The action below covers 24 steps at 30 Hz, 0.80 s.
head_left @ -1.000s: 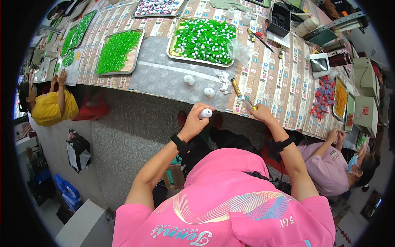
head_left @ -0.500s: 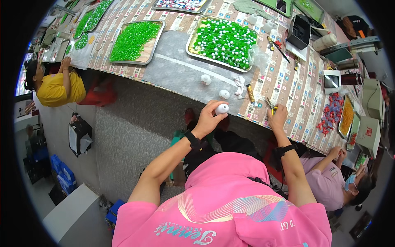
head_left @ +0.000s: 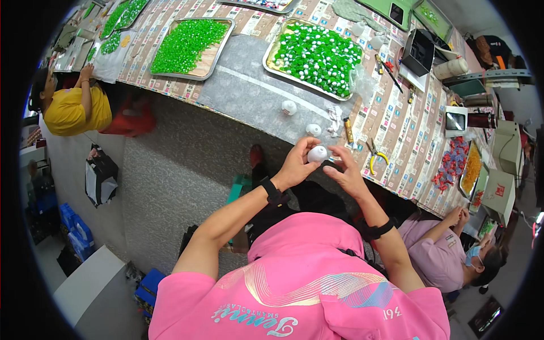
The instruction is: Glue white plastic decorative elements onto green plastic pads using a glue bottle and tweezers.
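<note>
Left hand (head_left: 296, 164) grips white round cap (head_left: 317, 153); axis unclear. Right hand (head_left: 347, 173) open, fingertips beside it.

Only one view is given, taken from a head-worn fisheye camera, high above and looking steeply down. The wearer's pink shirt (head_left: 300, 283) fills the lower middle of the frame, and both forearms are seen rising from it toward the centre. The long desk (head_left: 255, 93) is crossed diagonally through the upper half, its edges bent by the lens. The floor (head_left: 170, 170) is caught at left, far below. Black corners ring the picture.
</note>
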Tool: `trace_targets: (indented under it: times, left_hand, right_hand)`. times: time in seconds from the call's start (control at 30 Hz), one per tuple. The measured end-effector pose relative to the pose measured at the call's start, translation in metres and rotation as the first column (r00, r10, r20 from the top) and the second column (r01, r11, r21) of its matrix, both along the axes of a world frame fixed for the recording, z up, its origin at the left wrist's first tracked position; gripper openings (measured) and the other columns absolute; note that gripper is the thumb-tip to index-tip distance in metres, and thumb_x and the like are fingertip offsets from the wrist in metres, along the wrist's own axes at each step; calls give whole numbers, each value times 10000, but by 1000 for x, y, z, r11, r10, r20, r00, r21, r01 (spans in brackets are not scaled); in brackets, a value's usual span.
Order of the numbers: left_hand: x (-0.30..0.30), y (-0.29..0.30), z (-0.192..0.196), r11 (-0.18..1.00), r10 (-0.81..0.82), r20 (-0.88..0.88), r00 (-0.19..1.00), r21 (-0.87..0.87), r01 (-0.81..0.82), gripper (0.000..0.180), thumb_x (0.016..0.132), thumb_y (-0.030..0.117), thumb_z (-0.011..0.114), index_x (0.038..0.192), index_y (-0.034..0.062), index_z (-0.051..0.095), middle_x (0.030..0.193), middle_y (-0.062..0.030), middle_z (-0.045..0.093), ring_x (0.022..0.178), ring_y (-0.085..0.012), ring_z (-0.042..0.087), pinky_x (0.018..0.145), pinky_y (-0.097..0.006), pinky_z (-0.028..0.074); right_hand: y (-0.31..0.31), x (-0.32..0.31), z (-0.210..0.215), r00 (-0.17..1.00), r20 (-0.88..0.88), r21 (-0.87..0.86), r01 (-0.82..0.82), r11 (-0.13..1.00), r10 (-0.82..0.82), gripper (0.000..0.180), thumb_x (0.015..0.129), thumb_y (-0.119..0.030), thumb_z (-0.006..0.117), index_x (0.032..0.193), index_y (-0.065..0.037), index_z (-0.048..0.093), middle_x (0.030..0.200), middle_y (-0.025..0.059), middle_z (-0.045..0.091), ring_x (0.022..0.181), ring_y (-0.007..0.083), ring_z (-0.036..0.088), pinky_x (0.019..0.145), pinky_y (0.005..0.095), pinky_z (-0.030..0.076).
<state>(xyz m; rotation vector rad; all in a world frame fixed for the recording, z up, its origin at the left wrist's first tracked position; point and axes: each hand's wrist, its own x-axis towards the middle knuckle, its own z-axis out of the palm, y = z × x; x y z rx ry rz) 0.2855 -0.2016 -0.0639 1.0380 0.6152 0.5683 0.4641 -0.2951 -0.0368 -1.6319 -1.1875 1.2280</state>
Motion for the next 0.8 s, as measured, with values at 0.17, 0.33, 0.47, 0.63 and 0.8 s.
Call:
trace_targets:
  times: [0.17,0.33,0.47,0.63,0.8]
  left_hand:
    - [-1,-2,-1,996,-34,57,998,-76,38,548,808,-89,596,1285,60,372,1192,-71,471,1104,-149,532,944,-290,449]
    - [-5,7,-2,979,19,-137,990,204,9,577,717,-112,572,1247,62,427,1141,-88,472,1109,-200,517,917,-310,455]
    - [-3,26,-11,869,227,-258,939,490,-76,511,667,-83,593,1158,43,524,1065,-144,456,1009,-317,490,892,-382,423]
    - [13,42,-31,750,348,-274,896,655,-90,545,693,-47,652,1210,79,539,1079,-136,453,1060,-343,448,933,-403,389]
    - [23,46,-47,750,330,-296,896,659,-58,444,695,-40,662,1109,120,631,1069,-127,447,1048,-336,447,920,-401,394]
  right_hand:
    - [23,-25,-1,950,-298,-88,71,994,-94,423,821,-178,730,1206,-54,608,1282,58,474,1127,174,528,943,318,456]
    - [24,-22,-12,944,-230,-106,216,971,-235,404,793,-149,748,1154,-21,619,1164,73,579,1068,187,568,917,313,456]
    - [33,-10,-19,914,342,216,150,965,-218,405,740,-79,752,1111,7,615,1084,147,621,1021,295,586,889,361,454]
    - [46,0,-15,787,595,285,-21,958,-160,403,706,-66,751,1086,-28,623,1043,142,623,971,332,569,862,397,449]
    - [61,2,-12,673,728,267,-106,958,-129,394,684,-60,748,1058,-71,626,993,114,623,937,330,560,826,408,448]
